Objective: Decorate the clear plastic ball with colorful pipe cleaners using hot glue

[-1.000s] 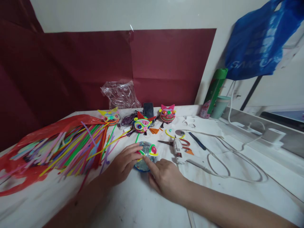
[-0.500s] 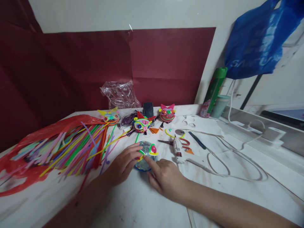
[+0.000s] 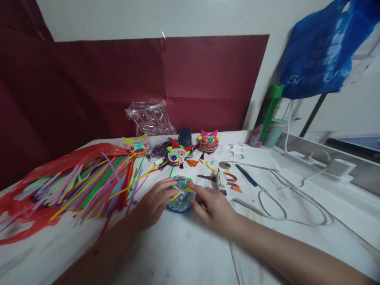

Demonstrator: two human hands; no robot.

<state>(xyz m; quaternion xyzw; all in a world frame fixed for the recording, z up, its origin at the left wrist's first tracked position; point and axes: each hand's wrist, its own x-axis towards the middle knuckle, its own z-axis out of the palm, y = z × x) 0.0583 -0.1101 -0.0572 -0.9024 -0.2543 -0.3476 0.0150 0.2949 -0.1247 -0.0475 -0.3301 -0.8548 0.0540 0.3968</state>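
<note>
A round, greyish, glittery craft piece (image 3: pixel 181 202) with a blue rim lies on the table between my hands. Green, yellow and red eye-like decorations sit on it. My left hand (image 3: pixel 156 201) grips its left edge, fingers over the decoration there and partly hiding it. My right hand (image 3: pixel 215 208) has its index finger stretched onto the red eye (image 3: pixel 189 183) at the upper right, with the thumb lower, by the rim. Just behind stand a colourful lion-like head (image 3: pixel 177 155) and a pink-eared one (image 3: pixel 209 141).
Many coloured pipe cleaners (image 3: pixel 95 186) spread over a red plastic bag (image 3: pixel 68 152) at left. To the right lie a white glue gun (image 3: pixel 221 181), scissors (image 3: pixel 233 179), a dark-handled cutter (image 3: pixel 246 175) and looping white cords (image 3: pixel 286 209). A phone (image 3: pixel 185 137) leans at the back.
My right index finger has moved right, from the left eye decoration to the red eye. My left hand stays on the left edge, shifted slightly.
</note>
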